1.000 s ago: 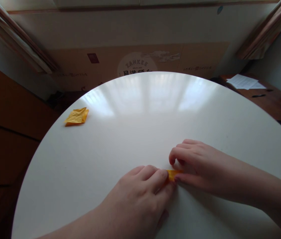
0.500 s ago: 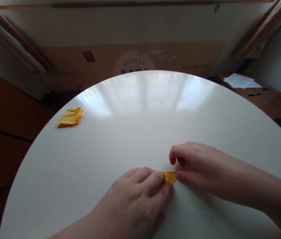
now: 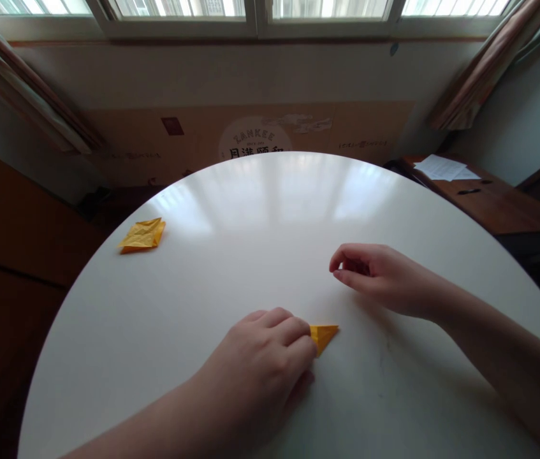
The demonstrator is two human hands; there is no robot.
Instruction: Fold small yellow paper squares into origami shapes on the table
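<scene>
A small piece of folded yellow paper (image 3: 323, 336) lies on the white round table, with a pointed corner sticking out to the right. My left hand (image 3: 270, 357) is closed over the rest of this paper, so most of it is hidden under the fingers. My right hand (image 3: 375, 274) is raised a little beyond and to the right of the paper, apart from it. Its fingers are curled, thumb and index tips come together, and nothing shows between them.
Another folded, creased yellow paper piece (image 3: 143, 235) lies near the left edge of the white table (image 3: 250, 268). To the right stands a brown wooden desk (image 3: 503, 204) with white paper sheets (image 3: 444, 167). Printed cardboard (image 3: 308, 131) leans below the windows.
My right hand has let go of the paper's corner and moved up and away. My left hand stays on the paper, fingers more curled. The view has tilted up, showing the windows.
</scene>
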